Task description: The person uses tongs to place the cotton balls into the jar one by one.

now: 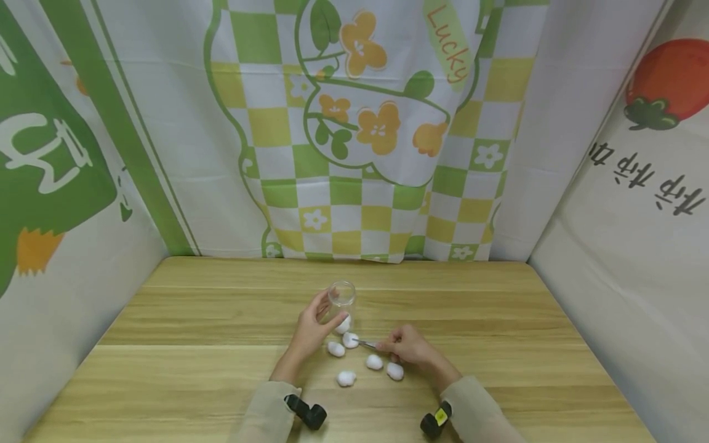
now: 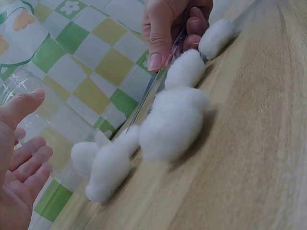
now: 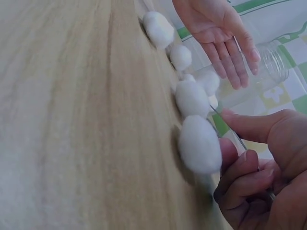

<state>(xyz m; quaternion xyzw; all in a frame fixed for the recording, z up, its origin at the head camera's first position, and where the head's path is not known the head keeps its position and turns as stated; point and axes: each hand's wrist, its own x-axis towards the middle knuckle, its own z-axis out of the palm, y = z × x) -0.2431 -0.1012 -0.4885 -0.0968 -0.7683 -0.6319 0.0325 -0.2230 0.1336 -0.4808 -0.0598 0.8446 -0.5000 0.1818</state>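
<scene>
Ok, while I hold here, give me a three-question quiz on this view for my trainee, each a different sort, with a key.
1. Count: in the head view, how many cotton balls show outside the glass jar, including the one at the tool's tips?

2. True or false: the glass jar is lying on its side.

3. Multiple choice: what does the right hand hold?
A) a spoon
B) metal tweezers
C) a pen

Key:
1. Five.
2. False; it stands upright, with the left hand at it.
3. B; the tips reach a cotton ball beside the jar.
</scene>
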